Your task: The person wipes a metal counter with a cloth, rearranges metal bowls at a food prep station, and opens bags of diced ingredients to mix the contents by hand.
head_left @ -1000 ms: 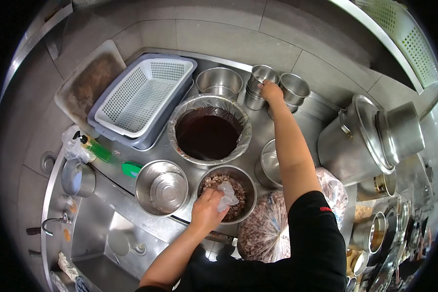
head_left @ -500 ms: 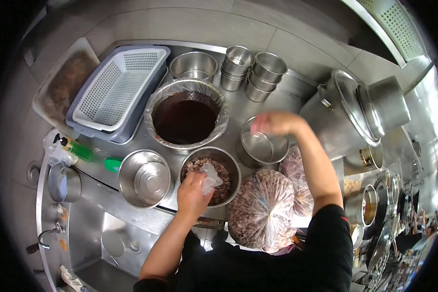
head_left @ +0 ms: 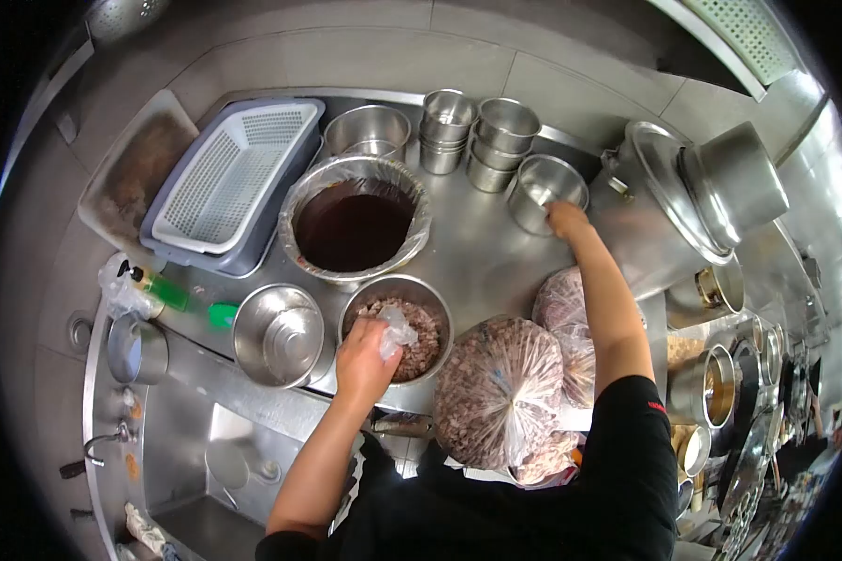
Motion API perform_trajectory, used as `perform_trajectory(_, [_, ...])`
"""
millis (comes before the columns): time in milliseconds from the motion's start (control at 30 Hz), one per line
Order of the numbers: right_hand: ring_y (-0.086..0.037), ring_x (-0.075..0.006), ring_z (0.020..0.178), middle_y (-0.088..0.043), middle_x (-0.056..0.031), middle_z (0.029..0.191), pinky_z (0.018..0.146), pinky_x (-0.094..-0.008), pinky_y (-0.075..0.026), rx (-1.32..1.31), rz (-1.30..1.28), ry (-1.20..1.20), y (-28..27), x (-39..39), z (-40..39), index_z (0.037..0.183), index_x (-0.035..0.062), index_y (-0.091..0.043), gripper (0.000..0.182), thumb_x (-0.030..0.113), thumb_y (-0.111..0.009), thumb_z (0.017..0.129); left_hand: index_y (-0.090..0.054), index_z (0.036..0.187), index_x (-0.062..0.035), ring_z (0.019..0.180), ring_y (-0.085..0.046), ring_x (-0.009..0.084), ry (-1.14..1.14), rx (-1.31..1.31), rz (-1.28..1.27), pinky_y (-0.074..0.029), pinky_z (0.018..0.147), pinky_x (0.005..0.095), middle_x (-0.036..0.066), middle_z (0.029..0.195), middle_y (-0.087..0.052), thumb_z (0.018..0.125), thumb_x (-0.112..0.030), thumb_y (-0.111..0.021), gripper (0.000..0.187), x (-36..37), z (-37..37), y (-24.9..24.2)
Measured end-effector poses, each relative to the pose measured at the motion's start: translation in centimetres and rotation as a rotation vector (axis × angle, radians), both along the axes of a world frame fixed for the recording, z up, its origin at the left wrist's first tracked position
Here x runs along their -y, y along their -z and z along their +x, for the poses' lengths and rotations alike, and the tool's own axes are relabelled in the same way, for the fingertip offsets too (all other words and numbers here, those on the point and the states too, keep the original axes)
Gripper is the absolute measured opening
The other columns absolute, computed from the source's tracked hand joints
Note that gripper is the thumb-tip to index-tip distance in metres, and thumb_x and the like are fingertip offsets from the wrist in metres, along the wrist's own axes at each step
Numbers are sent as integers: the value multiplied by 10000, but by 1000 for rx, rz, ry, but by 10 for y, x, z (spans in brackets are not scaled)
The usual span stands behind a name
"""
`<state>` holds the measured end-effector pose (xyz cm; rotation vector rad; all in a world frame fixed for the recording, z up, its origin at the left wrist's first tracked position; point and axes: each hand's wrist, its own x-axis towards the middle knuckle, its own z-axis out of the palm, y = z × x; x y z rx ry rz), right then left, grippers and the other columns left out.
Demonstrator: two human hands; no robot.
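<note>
The left hand (head_left: 363,355) is closed around a bit of clear plastic (head_left: 395,329), pinching it at the near rim of a steel bowl (head_left: 399,329) of chopped brown pieces. The right hand (head_left: 564,219) reaches far out with the arm nearly straight, its fingers curled on the near rim of a steel pot (head_left: 545,192) that stands on the desk (head_left: 496,271) beside the stacked cups (head_left: 482,136). Whether the fingers grip the rim or only rest on it cannot be told.

No writing can be read anywhere; a small red mark on the black sleeve (head_left: 627,439) is too small to make out.

Half a second ago the right hand held this pot lower, just right of the bowl; now the pot sits further back. The left hand has stayed put.

Behind the bowl stands a film-lined basin (head_left: 355,224) of dark liquid. Left of the bowl is an empty bowl (head_left: 279,335), and behind that a white basket (head_left: 229,178). Two bags (head_left: 500,393) of brown pieces lie under the right arm. A big pot (head_left: 692,206) stands at the right.
</note>
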<state>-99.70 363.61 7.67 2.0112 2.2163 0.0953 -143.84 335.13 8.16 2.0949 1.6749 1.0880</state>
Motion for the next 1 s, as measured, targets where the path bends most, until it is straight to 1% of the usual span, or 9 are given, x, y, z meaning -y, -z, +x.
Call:
perform_trajectory(100, [-631, -343, 1109, -670, -180, 1160, 945, -456, -501, -1, 338, 2, 0, -4, -22, 1234, 130, -655, 365, 174, -610, 874, -580, 1093, -36, 1006, -605, 412, 15, 33, -69, -509, 841, 452, 173, 1090, -605, 759, -121, -740, 380, 1, -3, 1])
perform_trajectory(200, [-611, -344, 1123, -651, -168, 1204, 979, -445, -485, -438, 538, -179, -32, 58, -104, 1228, 109, -640, 318, 177, -589, 921, -587, 1090, -32, 978, -643, 339, -59, 220, -53, -515, 849, 413, 164, 1083, -629, 784, -57, -698, 326, -3, -9, 10])
perform_trajectory(300, [-599, -285, 1208, -604, -148, 1327, 1029, -393, -466, -915, 145, -335, -55, 161, -194, 1376, 121, -557, 506, 308, -698, 927, -558, 1128, -31, 895, -616, 134, -128, 842, -224, -510, 808, 286, 71, 994, -644, 855, 3, -597, 278, -16, -14, 5])
perform_trajectory(367, [-606, -288, 1179, -543, -186, 1413, 1006, -392, -483, -1041, -287, -323, -68, 216, -240, 1532, 133, -349, 753, 421, -688, 924, -541, 1152, -28, 899, -609, 120, -73, 1254, -210, -507, 804, 271, 52, 1005, -637, 879, 11, -577, 278, -23, -9, -6])
perform_trajectory(433, [-634, -302, 1133, -543, -238, 1370, 914, -396, -537, -1135, -245, -507, -58, 241, -274, 1505, 25, -318, 795, 430, -674, 921, -532, 1172, -32, 954, -597, 129, -10, 1420, -177, -497, 842, 283, 60, 1041, -618, 896, 6, -567, 280, -27, -2, -3])
perform_trajectory(533, [-647, -228, 1067, -587, -182, 1268, 773, -366, -576, -1492, -616, -270, -31, 254, -290, 1430, 15, -394, 636, 369, -636, 961, -551, 1154, -30, 958, -609, 164, -88, 1382, -127, -497, 856, 313, 77, 1047, -624, 878, 17, -577, 281, -19, 4, -2])
perform_trajectory(633, [-627, -177, 1055, -596, -115, 1181, 680, -322, -575, -1793, -720, -155, -21, 269, -289, 1364, 32, -446, 486, 309, -594, 992, -582, 1107, -38, 1014, -612, 360, -223, 357, 170, -498, 877, 427, 150, 1096, -601, 781, 24, -628, 336, 8, 12, -10])
perform_trajectory(767, [-615, -174, 1026, -576, -92, 1252, 710, -337, -559, -2001, -842, 22, -36, 303, -278, 1454, 74, -397, 555, 303, -606, 994, -579, 1112, -52, 1083, -571, 393, -162, 109, 221, -477, 899, 472, 173, 1137, -585, 778, -6, -645, 343, 41, 27, -21])
perform_trajectory(1000, [-559, -203, 1146, -542, -162, 1327, 769, -341, -547, -1891, -550, 33, -33, 344, -226, 1520, -11, -305, 734, 245, -663, 932, -481, 1302, 1, 1218, -496, 420, 64, -78, 130, -405, 1024, 508, 219, 1323, -515, 811, -179, -689, 563, 83, 70, -27])
